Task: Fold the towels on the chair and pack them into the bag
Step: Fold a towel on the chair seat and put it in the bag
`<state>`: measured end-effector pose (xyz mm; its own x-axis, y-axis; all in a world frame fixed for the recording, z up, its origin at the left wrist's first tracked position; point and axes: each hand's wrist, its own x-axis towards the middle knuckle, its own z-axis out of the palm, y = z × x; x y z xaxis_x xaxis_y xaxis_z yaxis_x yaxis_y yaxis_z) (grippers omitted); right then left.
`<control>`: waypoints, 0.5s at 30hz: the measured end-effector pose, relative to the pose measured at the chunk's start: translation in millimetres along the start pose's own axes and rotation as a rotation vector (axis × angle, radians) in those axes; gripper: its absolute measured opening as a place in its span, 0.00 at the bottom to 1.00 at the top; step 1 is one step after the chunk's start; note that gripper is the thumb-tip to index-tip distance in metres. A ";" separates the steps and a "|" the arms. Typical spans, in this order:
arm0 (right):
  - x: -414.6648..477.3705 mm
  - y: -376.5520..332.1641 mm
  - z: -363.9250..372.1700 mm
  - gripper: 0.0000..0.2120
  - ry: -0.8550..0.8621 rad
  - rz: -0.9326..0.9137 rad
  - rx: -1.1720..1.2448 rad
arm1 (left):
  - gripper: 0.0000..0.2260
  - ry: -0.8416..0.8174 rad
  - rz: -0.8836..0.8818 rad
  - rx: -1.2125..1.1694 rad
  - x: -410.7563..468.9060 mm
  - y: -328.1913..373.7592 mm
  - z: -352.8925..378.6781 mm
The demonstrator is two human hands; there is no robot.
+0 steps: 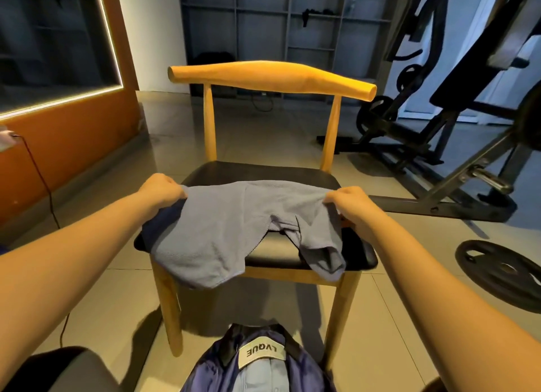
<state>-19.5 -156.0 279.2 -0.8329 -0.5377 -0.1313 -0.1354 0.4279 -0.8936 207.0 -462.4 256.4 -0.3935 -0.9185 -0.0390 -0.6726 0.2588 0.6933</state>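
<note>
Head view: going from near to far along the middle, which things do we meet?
Bag on the floor, light blue towel held over the chair's front edge, black seat, wooden backrest, grey shelving.

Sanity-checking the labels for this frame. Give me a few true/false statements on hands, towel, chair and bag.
1. Both hands grip the light blue towel. True: the left hand and right hand each pinch an upper corner of the light blue towel.
2. The towel is already folded into a neat square. False: it is spread out and rumpled, its lower edge hanging over the front of the chair seat.
3. A darker navy towel lies under the light one. True: the navy towel shows at the left.
4. The bag sits on the chair seat. False: the bag is on the floor in front of the chair.
5. A weight plate lies on the floor at right. True: weight plate.
</note>
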 end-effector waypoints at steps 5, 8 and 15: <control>1.4 -17.2 -13.9 0.05 0.484 -0.391 -0.033 | 0.08 0.237 0.382 -0.346 -31.4 52.9 4.2; -12.3 -7.2 3.0 0.03 0.435 -0.872 -0.392 | 0.06 0.345 0.720 -0.308 -64.7 70.0 19.2; -34.6 31.4 10.1 0.15 -0.046 -0.811 -0.873 | 0.12 -0.212 0.730 0.168 -87.8 40.2 62.6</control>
<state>10.5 -131.3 251.4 -0.3182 -0.8974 0.3058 -0.9476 0.2913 -0.1313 175.3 -352.6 242.7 -0.8733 -0.4258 0.2367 -0.2766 0.8333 0.4786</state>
